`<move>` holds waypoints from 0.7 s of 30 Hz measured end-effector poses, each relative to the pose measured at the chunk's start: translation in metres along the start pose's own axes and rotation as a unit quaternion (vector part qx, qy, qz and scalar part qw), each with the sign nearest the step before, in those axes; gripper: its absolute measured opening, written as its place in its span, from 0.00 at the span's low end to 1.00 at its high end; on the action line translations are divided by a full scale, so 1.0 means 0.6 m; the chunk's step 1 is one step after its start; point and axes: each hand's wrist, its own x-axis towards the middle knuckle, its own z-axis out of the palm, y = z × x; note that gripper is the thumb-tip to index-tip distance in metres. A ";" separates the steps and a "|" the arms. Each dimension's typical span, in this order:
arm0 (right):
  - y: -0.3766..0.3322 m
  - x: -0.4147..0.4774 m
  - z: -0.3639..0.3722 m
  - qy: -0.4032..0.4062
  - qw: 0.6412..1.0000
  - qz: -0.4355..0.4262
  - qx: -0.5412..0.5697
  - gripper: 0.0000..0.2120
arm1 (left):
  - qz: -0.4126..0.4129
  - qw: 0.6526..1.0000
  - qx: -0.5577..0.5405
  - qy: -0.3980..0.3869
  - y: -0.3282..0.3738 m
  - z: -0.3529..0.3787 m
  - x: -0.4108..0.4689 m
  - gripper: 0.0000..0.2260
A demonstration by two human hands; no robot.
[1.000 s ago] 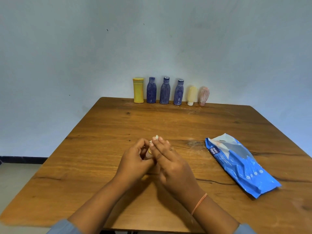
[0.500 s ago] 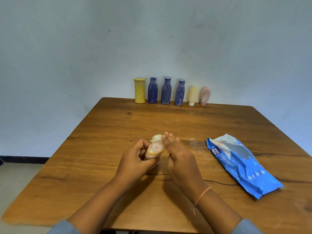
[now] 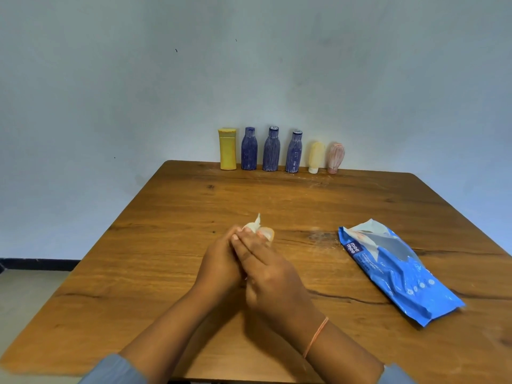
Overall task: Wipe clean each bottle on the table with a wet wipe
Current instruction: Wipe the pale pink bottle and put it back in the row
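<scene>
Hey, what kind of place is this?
Likely a plain room in a home or small workspace: a wooden table set against a bare painted wall, with a row of bottles and a wet wipes pack on it.

grainy wooden table (image 3: 304,206), glossy plastic wipes pack (image 3: 396,267), matt bottles (image 3: 271,152).

The right hand (image 3: 271,275) moves from right of centre to lie across the left hand (image 3: 221,261), hiding most of the small cream plastic bottle (image 3: 266,233), whose cap end faced the camera. The crumpled white wet wipe (image 3: 253,224) now pokes up above the fingertips.
</scene>
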 end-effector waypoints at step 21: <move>0.025 0.011 -0.011 -0.038 0.999 0.004 -0.026 0.24 | -0.023 0.998 -0.053 -0.019 0.008 -0.003 0.006 0.11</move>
